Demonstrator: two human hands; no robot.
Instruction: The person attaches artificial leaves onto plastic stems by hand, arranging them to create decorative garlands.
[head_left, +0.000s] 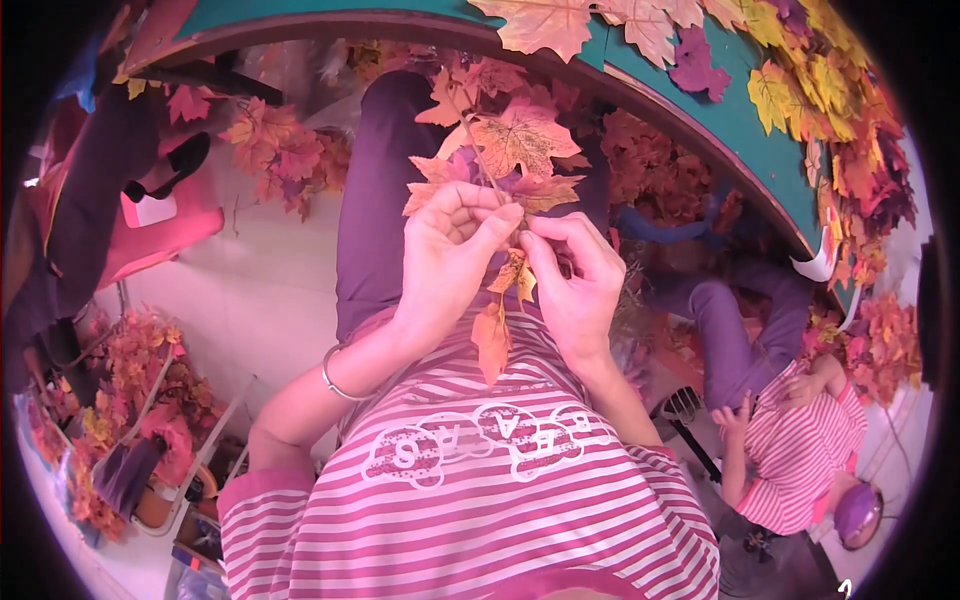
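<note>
Between my two hands runs an artificial maple-leaf garland [523, 140], its thin stem passing through my fingertips above my lap. Thumb and fingers of my left hand [455, 250], with a bangle on that wrist, pinch the stem. Close beside it, my right hand [578, 280] has thumb and forefinger pressed together on the same stem, its other fingers curled. Large orange and pink leaves spread beyond my hands over my knees. A small orange leaf [491, 340] hangs down toward my striped shirt. The exact point of the stem being gripped is hidden by my fingers.
A green-topped table [640, 110] with a dark curved edge stands ahead, heaped with yellow, orange and purple leaves [810, 90] at right. Another person [790, 420] sits at right. A pink stool [160, 235] and leaf piles [150, 380] are at left.
</note>
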